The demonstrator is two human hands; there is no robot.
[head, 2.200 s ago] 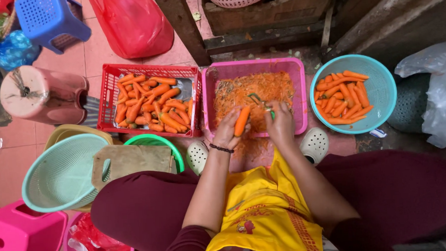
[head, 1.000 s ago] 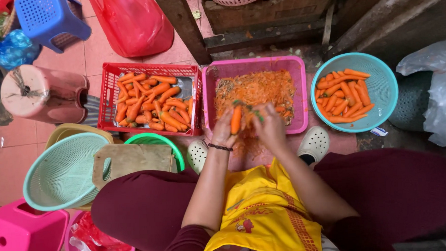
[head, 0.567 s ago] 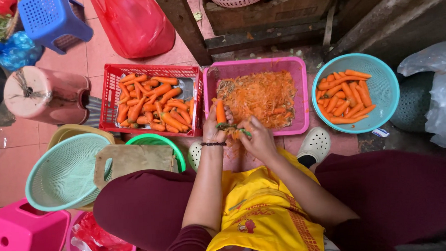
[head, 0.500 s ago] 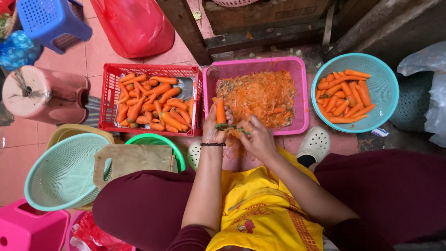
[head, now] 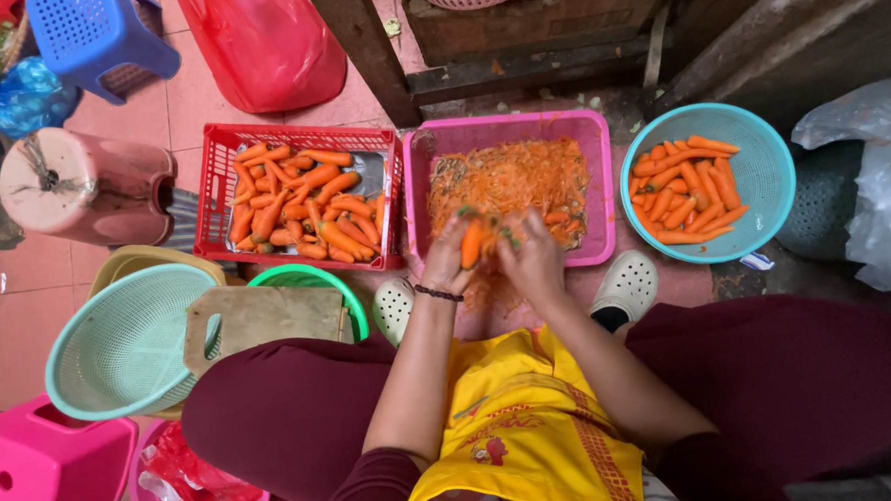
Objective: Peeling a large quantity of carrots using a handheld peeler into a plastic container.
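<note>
My left hand [head: 448,263] grips an orange carrot [head: 471,243] held upright over the near edge of a pink tub [head: 598,189] filled with orange peelings. My right hand [head: 529,257] is closed around a small green-handled peeler [head: 507,238] pressed against the carrot. A red crate [head: 217,175] of unpeeled carrots sits just left of the tub. A teal bowl [head: 763,172] with several peeled carrots sits to the right.
A wooden cutting board [head: 263,319] rests on a green bowl beside my left knee. A pale green colander [head: 119,340], a pink stool [head: 34,469], a blue stool [head: 96,35], a red bag [head: 261,38] and white plastic bags [head: 883,181] surround me. White clogs [head: 622,288] cover my feet.
Both hands drew back towards me with the carrot tipped to the left, then moved forward again over the tub's near edge. The carrot now stands upright between the hands.
</note>
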